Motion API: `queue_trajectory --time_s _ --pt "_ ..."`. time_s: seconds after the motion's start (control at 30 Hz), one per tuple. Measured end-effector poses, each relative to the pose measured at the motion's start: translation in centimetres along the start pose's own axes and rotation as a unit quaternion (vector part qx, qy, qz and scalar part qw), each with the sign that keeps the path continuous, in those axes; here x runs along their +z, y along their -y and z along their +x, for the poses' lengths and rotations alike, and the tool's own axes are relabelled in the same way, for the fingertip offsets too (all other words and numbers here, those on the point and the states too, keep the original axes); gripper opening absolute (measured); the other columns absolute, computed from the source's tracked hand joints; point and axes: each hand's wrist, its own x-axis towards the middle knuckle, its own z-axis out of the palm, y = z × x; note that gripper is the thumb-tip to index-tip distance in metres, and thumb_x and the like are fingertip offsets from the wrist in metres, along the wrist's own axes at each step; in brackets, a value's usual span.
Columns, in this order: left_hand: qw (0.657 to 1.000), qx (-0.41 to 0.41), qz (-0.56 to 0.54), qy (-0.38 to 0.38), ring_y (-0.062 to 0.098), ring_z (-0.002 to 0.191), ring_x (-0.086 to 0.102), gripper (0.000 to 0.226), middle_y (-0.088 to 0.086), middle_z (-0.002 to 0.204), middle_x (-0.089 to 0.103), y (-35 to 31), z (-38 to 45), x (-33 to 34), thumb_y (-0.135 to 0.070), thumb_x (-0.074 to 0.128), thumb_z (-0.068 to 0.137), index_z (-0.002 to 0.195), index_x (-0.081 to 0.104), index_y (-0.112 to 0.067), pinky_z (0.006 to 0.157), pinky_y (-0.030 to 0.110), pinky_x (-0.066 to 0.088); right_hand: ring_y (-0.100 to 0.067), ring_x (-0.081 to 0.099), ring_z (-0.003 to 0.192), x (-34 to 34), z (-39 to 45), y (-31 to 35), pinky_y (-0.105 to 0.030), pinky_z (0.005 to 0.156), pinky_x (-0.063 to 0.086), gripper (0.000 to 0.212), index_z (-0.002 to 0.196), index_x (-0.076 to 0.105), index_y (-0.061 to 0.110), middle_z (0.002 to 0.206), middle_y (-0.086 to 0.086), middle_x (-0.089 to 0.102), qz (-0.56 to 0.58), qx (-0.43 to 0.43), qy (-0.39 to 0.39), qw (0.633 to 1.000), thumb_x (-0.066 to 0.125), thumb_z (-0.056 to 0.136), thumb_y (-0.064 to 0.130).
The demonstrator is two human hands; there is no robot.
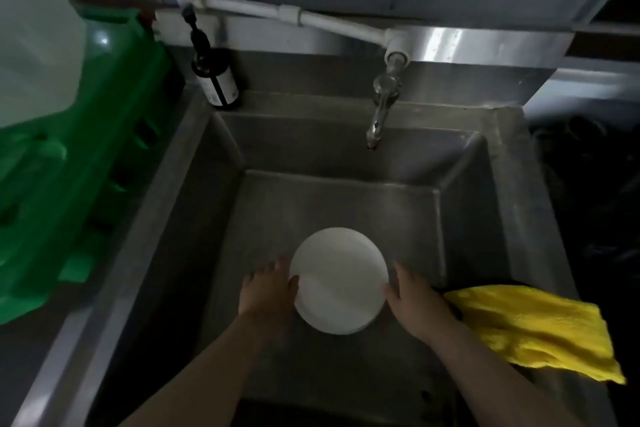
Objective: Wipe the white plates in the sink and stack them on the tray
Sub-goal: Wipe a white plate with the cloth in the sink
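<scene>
Commercial kitchen: deep steel sink (502,184), wall tap (379,114), soap btl (216,80).

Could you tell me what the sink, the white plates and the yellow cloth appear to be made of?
The sink looks like brushed stainless steel: grey, with dull streaky reflections on its walls. The white plates look smooth and matte, perhaps ceramic or melamine; the dim light leaves that open. The yellow cloth, draped over the sink's right rim, looks like soft, nappy fabric, probably microfibre, going by its fuzzy, rumpled surface.
</scene>
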Motion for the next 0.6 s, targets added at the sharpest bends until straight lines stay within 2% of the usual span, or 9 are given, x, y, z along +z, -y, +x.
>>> queue_trajectory --time_s 0.07,0.13,0.3,0.4,0.47,0.6 --pt "0.999 -0.016 -0.050 0.006 0.025 0.119 0.059 0.044 0.004 0.133 0.060 0.4 0.6 1.1 -0.042 0.033 0.106 0.146 0.037 -0.024 0.100 0.041 0.047 -0.017 0.053 0.123 1.1 0.8 -0.5 -0.026 0.092 0.043 0.042 0.145 0.035 0.027 0.137 0.000 0.053 0.029 0.008 0.008 1.000 0.041 0.104 0.034" --pt "0.997 -0.027 -0.076 0.009 0.023 0.111 0.063 0.038 0.002 0.125 0.064 0.9 0.8 1.9 -0.039 0.036 0.106 0.140 0.043 -0.025 0.090 0.036 0.051 -0.017 0.055 0.118 2.2 1.4 -1.2 -0.031 0.093 0.049 0.039 0.142 0.039 0.028 0.132 0.000 0.057 0.046 0.025 0.025 0.998 0.041 0.104 0.033" --pt "0.994 -0.033 -0.105 0.012 0.021 0.106 0.064 0.028 0.000 0.120 0.066 1.3 1.4 2.8 -0.035 0.039 0.106 0.129 0.050 -0.026 0.082 0.032 0.048 -0.008 0.055 0.094 3.8 2.6 -2.2 -0.029 0.086 0.051 0.028 0.130 0.052 0.026 0.114 0.001 0.064 0.083 0.063 0.032 0.994 0.042 0.104 0.030" --pt "0.991 -0.041 -0.126 0.017 0.022 0.105 0.065 0.024 0.000 0.117 0.067 1.4 1.8 3.3 -0.035 0.044 0.104 0.125 0.052 -0.025 0.079 0.032 0.047 -0.002 0.053 0.083 4.3 3.1 -2.5 -0.021 0.072 0.044 0.022 0.122 0.055 0.024 0.101 0.004 0.061 0.103 0.076 0.022 0.991 0.044 0.104 0.027" --pt "0.988 -0.051 -0.142 0.018 0.021 0.099 0.064 0.020 -0.001 0.110 0.067 1.4 2.1 3.5 -0.035 0.046 0.103 0.119 0.052 -0.023 0.077 0.032 0.049 -0.001 0.052 0.080 4.5 3.5 -2.6 -0.019 0.067 0.041 0.017 0.117 0.055 0.024 0.098 0.005 0.061 0.105 0.085 0.007 0.991 0.045 0.104 0.025" --pt "0.981 -0.083 -0.176 0.010 0.016 0.082 0.059 0.010 -0.004 0.090 0.061 1.4 2.8 4.1 -0.035 0.049 0.102 0.104 0.051 -0.025 0.067 0.031 0.043 -0.003 0.054 0.078 4.9 4.7 -3.0 -0.019 0.063 0.041 0.014 0.110 0.059 0.018 0.093 0.003 0.061 0.123 0.118 -0.030 0.985 0.048 0.102 0.023"
